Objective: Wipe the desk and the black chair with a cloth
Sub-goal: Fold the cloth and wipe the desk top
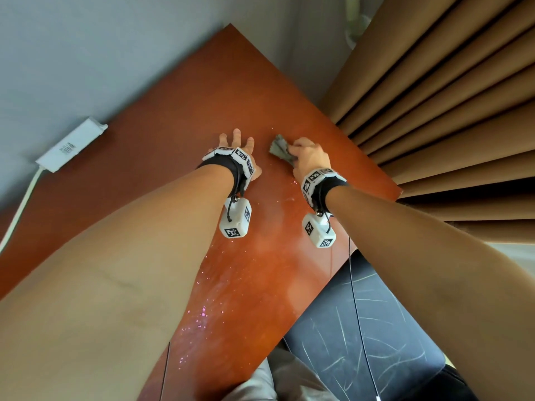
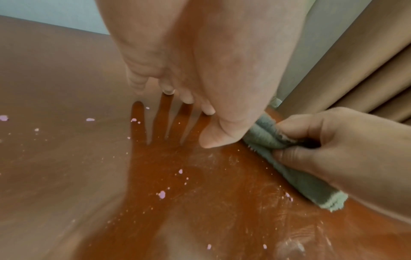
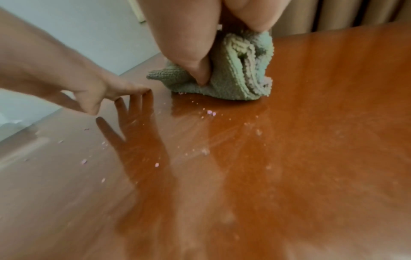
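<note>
Head view looks down over both forearms stretched across a reddish-brown desk (image 1: 185, 117) that runs away toward a pale wall. The right hand (image 1: 308, 156) grasps a folded grey-green cloth (image 1: 280, 150), fingers curled over the top and thumb dug into its side, pressing it down on the far right part of the desktop, close to the edge where brown curtains (image 1: 440, 91) hang. The left hand (image 1: 240, 146) sits just to the left of the cloth, released and spread, with its straight fingertips (image 3: 142, 91) touching the wood and nothing in it. The two hands are near each other but apart. Small pink crumbs (image 2: 161, 194) and pale dusty streaks are scattered over the surface, thickest toward the near edge of the desk below the left forearm. At the near right, tucked partly under the desk edge, the dark seat of the black chair (image 1: 362, 337) shows pale scratch-like marks. Far left on the desk lies a white power strip (image 1: 72, 149) with its cable trailing off toward the near left edge. Each wrist carries a black band with white marker blocks.
</note>
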A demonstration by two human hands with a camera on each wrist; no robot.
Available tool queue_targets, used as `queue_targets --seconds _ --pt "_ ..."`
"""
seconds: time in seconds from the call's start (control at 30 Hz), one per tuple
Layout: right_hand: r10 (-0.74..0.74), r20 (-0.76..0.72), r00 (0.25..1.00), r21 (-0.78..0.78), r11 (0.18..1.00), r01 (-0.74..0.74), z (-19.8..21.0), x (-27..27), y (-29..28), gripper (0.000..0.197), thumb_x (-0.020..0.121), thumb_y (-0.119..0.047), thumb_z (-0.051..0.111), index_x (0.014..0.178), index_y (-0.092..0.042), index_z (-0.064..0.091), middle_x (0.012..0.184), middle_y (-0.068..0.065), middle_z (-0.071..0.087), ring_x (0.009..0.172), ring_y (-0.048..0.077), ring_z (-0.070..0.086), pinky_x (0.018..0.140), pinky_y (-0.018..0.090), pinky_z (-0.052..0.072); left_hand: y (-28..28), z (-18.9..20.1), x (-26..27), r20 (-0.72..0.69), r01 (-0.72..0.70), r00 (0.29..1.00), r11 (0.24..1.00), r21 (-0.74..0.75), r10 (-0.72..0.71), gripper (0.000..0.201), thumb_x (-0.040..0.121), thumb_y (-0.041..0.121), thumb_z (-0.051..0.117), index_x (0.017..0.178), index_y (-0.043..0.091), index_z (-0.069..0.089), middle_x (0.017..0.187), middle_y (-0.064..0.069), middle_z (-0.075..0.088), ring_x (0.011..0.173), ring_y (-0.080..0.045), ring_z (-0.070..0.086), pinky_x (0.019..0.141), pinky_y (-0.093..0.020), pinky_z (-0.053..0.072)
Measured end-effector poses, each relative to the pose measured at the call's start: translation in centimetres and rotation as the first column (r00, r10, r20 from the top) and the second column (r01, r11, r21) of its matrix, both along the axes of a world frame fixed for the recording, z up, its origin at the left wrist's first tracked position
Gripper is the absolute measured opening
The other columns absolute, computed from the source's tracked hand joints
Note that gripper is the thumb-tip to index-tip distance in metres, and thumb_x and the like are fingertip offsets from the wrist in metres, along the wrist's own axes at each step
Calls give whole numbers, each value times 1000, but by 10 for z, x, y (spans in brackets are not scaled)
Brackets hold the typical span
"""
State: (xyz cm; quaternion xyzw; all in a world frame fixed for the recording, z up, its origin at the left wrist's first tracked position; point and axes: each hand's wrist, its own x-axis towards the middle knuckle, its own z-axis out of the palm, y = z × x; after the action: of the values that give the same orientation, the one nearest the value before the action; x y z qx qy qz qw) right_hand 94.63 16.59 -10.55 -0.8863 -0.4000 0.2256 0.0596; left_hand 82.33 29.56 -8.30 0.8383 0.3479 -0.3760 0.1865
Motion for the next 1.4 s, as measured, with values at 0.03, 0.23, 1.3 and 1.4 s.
queue_targets --seconds 0.03,0.23,1.3,1.4 --pt "43 -8 999 -7 999 -43 0 -3 -2 49 88 -2 54 128 -30 59 132 -10 49 119 22 48 93 28 44 1 2 1 3 3 1000 1000 1 -3 78 94 42 42 157 33 -3 164 0 -17 150 -34 -13 116 -60 11" --pt "39 -98 994 86 996 -30 5 -9 -6 48 84 1 49 118 -27 67 113 -6 58 106 19 54 85 25 46 10 10 2 80 -11 997 1000 15 9 58 95 38 47 150 27 34 162 -4 15 145 -38 18 111 -58 29" --pt "312 -95 945 -9 949 -314 11 -23 67 47 85 -3 55 119 -33 66 121 -13 58 114 15 52 94 31 48 44 -13 -27 321 -116 942 993 25 102 69 94 12 48 156 21 20 165 7 0 151 -23 -1 121 -53 12" --pt "327 -150 933 -55 940 -338 13 -26 67 44 83 -8 55 117 -35 67 117 -11 61 108 18 57 92 35 51 46 -7 -36 406 -182 900 983 23 157 57 94 12 48 150 19 36 162 3 15 149 -27 12 117 -51 22"
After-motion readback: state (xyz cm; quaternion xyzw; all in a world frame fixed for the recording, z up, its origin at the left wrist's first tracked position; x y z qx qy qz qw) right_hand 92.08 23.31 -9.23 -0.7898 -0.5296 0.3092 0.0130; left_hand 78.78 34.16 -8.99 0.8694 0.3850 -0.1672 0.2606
